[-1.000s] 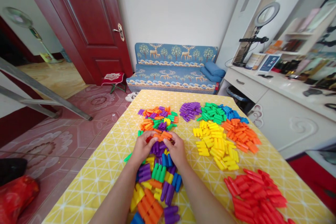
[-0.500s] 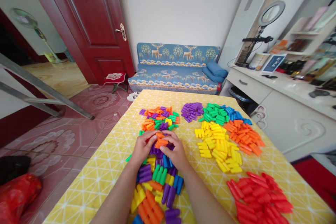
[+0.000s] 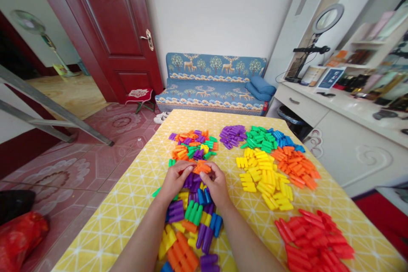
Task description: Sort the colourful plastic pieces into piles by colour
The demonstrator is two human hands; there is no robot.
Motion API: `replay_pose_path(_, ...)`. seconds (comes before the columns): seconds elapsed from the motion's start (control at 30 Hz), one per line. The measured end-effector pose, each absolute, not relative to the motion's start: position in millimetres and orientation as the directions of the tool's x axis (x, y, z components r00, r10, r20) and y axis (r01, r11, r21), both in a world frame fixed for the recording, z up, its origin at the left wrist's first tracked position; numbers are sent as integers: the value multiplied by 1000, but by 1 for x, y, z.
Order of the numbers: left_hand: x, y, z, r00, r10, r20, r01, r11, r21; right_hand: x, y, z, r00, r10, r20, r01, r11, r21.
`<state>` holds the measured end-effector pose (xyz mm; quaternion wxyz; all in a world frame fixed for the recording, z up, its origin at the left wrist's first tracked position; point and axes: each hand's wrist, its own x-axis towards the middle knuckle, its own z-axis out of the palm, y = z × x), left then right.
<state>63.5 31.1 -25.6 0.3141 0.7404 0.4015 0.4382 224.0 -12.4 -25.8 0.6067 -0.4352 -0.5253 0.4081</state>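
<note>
Orange plastic building blocks [image 3: 202, 166], bullet-shaped and ribbed, are held between my two hands above the mixed pile. My right hand [image 3: 217, 186] pinches them from the right with thumb and fingers. From the other side, my left hand [image 3: 174, 180] has closed fingers at their left edge; its fingertips are partly hidden. Under and in front of the hands lie mixed blocks, among them a green block [image 3: 194, 212], a purple block [image 3: 176, 211] and a large orange block [image 3: 182, 253]. Just beyond the hands is another mixed heap [image 3: 193, 143] of orange, purple and green blocks.
Colour-sorted heaps lie on the right of the yellow patterned tablecloth [image 3: 127, 204]: purple [image 3: 232, 136], green [image 3: 259, 138], blue [image 3: 285, 140], yellow [image 3: 267, 174], orange [image 3: 298, 165] and red [image 3: 315, 240]. A blue sofa [image 3: 210, 87] stands behind, a white dresser [image 3: 360, 144] at right.
The orange blocks have shifted slightly to the right along with my right hand. They now sit closer together and farther from my left palm.
</note>
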Motion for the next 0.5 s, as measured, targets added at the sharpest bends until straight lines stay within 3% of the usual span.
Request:
replay_pose_path(0.17,64,32,-25,306,866,396,334,-487,807,228,-6,-9,173,949,265,-9,271,-963)
replay_pose_path(0.4,63,33,-27,300,874,383,343,-473,812,312,37,68,290,841,458,288,379,-879)
replay_pose_path(0.5,64,33,-28,291,876,386,335,-471,816,387,54,75,366,785,500,560,243,-792)
